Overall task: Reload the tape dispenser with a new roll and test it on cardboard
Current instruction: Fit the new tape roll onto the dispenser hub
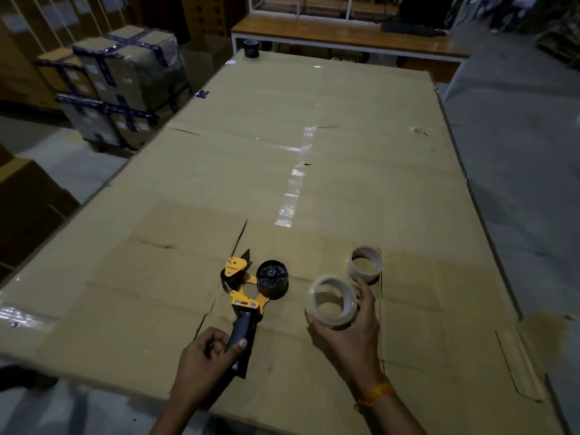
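A yellow and black tape dispenser (251, 284) lies on its side on the cardboard sheet (282, 152), its black hub bare of any roll. My left hand (207, 356) grips its black handle near the front edge. Just to the right of the dispenser, my right hand (351, 328) holds a roll of clear tape (331, 301) slightly above the cardboard. A second, thinner ring, seemingly an empty core (365, 265), stands on the cardboard just beyond that roll.
A strip of clear tape (293, 180) runs down the middle of the cardboard. A dark tape roll (251, 48) sits at the far edge. Wrapped boxes (119, 86) are stacked on the left, a wooden bench (345, 36) stands behind.
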Motion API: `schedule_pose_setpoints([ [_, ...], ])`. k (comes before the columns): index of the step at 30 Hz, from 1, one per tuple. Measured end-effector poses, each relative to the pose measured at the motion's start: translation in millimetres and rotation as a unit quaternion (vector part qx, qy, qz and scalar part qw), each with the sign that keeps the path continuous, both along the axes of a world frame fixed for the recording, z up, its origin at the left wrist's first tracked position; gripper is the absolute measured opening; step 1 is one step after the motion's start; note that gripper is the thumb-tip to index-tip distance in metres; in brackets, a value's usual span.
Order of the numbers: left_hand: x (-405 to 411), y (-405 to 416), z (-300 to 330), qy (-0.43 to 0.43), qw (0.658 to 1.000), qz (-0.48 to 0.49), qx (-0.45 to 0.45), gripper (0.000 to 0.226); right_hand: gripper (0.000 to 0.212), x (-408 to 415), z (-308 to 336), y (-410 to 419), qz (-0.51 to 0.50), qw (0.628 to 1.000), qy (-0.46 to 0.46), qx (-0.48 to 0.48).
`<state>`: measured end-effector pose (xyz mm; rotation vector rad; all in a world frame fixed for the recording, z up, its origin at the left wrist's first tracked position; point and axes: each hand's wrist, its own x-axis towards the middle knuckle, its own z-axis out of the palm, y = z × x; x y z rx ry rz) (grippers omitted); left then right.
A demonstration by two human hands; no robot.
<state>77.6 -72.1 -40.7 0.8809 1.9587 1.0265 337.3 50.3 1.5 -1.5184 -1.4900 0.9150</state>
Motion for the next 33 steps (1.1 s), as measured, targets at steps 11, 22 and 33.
schedule_pose_setpoints([
  [11,-11,-1,-15,-0.066,0.997,0.015,0.035,0.042,0.116,-55,39,11,0.084,0.993,0.01,0.078],
  [22,-60,26,-6,-0.16,0.982,-0.032,0.095,0.055,0.115,-126,19,31,0.074,0.997,0.003,0.015],
  [33,-81,38,-15,-0.172,0.979,-0.081,0.076,0.052,0.105,-130,2,40,0.081,0.995,-0.047,0.014],
])
